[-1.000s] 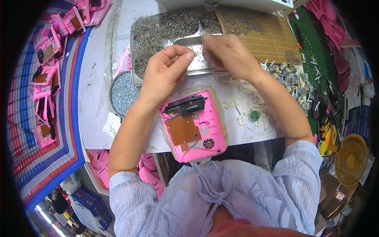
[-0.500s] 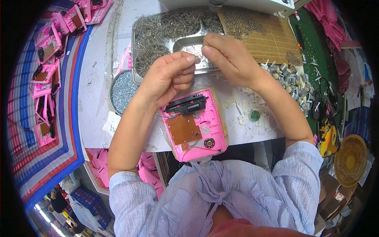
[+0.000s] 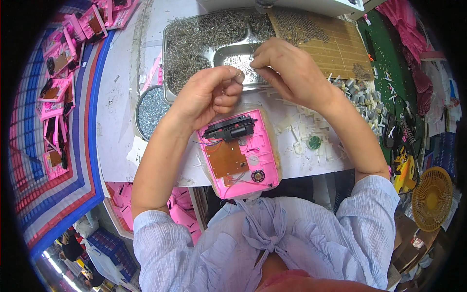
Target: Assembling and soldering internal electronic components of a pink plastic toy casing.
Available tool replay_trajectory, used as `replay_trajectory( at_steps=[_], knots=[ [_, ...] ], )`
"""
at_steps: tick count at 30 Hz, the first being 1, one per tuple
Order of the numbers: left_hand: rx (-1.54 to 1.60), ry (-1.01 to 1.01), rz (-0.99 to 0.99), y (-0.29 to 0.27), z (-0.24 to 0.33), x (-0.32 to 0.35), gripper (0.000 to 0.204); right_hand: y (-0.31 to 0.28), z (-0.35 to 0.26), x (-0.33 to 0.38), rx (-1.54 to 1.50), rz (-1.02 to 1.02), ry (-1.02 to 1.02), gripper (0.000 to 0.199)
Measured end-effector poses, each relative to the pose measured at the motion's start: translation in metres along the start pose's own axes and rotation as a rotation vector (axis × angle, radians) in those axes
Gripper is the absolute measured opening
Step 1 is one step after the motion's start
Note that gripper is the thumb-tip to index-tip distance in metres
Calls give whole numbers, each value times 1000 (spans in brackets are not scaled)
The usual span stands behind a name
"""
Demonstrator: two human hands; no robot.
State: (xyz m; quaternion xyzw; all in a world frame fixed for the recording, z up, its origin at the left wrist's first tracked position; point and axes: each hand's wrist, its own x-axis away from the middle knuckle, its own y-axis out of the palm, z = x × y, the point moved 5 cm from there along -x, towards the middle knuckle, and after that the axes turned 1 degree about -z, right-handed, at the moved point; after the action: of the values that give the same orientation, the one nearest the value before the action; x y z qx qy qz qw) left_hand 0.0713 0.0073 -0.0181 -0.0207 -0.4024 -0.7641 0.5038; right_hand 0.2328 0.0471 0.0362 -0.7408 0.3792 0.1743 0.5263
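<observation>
Over the divided metal tray [image 3: 171, 92] of small springs, both my hands are raised close together. My left hand [image 3: 210, 92] is closed, pinching a small metal piece [image 3: 240, 76] that looks like a spring between thumb and forefinger. Just to its right, my right hand [image 3: 292, 73] has its fingers bent and drawn together, tips pointing at the left hand; anything in them is too small to make out. Below the hands, a pink plastic housing [image 3: 265, 146] lies at the table's near edge. It carries a black mechanism [image 3: 233, 129], a brown circuit board [image 3: 224, 160] and thin wires.
A round tin of small screws [image 3: 153, 112] stands left of the tray. At right are a cardboard sheet [image 3: 335, 53] with springs, a heap of small motors [image 3: 357, 100] and white plastic parts [image 3: 296, 134]. Pink assemblies [image 3: 58, 92] lie on striped cloth at far left.
My right hand has turned slightly, and its fingers have shifted a little down and apart from the left hand. The left hand has barely moved. The pink housing stays put.
</observation>
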Motion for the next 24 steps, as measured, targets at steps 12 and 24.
replay_trajectory(
  at_steps=[12, 24],
  knots=[
    [-1219, 875, 318, 32, 60, 10, 21, 12, 30, -6, -821, -248, 918, 43],
    [164, 1, -452, 15, 32, -10, 38, -6, 18, -28, -276, 4, 130, 17]
  ],
)
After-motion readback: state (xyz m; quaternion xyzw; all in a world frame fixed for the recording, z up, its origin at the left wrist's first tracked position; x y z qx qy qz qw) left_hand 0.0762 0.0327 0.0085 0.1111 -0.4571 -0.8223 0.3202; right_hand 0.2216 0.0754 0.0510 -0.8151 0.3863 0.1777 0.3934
